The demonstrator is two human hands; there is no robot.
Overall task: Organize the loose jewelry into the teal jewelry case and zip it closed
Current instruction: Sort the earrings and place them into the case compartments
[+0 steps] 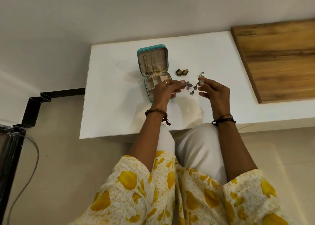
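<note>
The teal jewelry case (pixel 140 61) lies open on the white table (pixel 119 97), its lid up with necklaces hanging inside and beige compartments below. My left hand (pixel 164 92) hovers over the case's right side and pinches a dark silver earring (pixel 188 84). To its right, my right hand (pixel 214 95) pinches a long silver dangling earring (pixel 196 87) above the table. A pair of round gold and dark earrings (pixel 182 71) lies on the table to the right of the case.
A wooden board (pixel 276 59) covers the table's right part. The white wall stands behind. A black frame (pixel 32 109) and a grey cable (pixel 25 182) are at the left on the beige floor. My knees reach under the table's front edge.
</note>
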